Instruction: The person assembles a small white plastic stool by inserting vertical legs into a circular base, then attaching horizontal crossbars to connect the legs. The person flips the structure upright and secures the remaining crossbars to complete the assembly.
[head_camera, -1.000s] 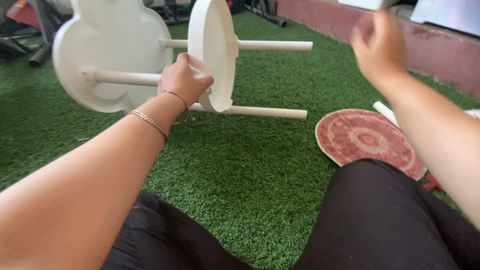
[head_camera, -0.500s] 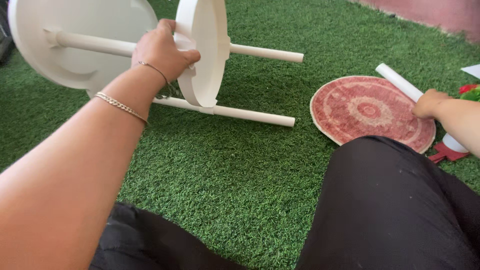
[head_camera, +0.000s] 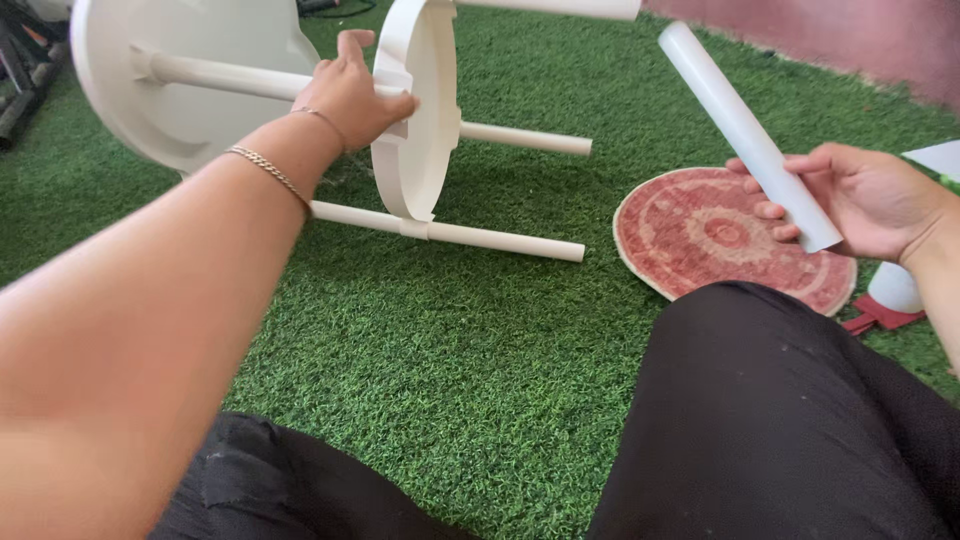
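Gripping white ring shelf (head_camera: 418, 110) w/ left hand (head_camera: 350, 95); right hand (head_camera: 865, 200) clasps white tube (head_camera: 745, 130), apparently loose

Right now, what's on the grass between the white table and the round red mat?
Head view: only bare green turf between the white table and the round red mat.

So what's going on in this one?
A person sits on green artificial turf with a white side table lying on its side. The left hand grips the table's round lower shelf, where a leg passes through it. The right hand holds a loose white tube, raised above a round red patterned mat. Three legs already show in the table.
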